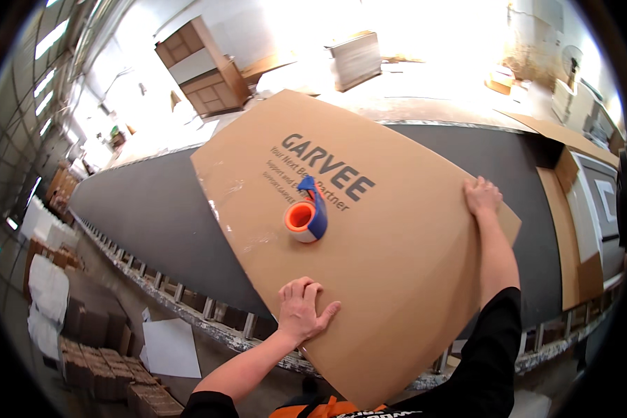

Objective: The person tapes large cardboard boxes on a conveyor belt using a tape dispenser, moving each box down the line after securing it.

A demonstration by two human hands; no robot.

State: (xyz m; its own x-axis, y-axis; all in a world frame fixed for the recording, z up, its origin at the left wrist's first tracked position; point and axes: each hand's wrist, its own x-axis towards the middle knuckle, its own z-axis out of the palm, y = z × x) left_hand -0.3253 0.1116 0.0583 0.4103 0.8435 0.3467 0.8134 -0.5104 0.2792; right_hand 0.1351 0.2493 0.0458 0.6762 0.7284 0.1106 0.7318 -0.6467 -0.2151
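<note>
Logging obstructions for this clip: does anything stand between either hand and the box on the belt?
Nothing visible does. The left hand is on the box at its near-left edge, and the right hand is on its right-hand edge. The tape dispenser sits on top, apart from both.

A large, brown cardboard box [390, 272], broad and flat-faced, sits askew over the dark belt [160, 216], its corners toward 11, 10, 3 and 6 o'clock, the last jutting past the belt's near edge. Dark print [327, 166] runs slantwise toward 11 o'clock. Shiny patches [237, 185] near the 9-to-10 o'clock edge look like clear tape, though glare blurs them.
</note>
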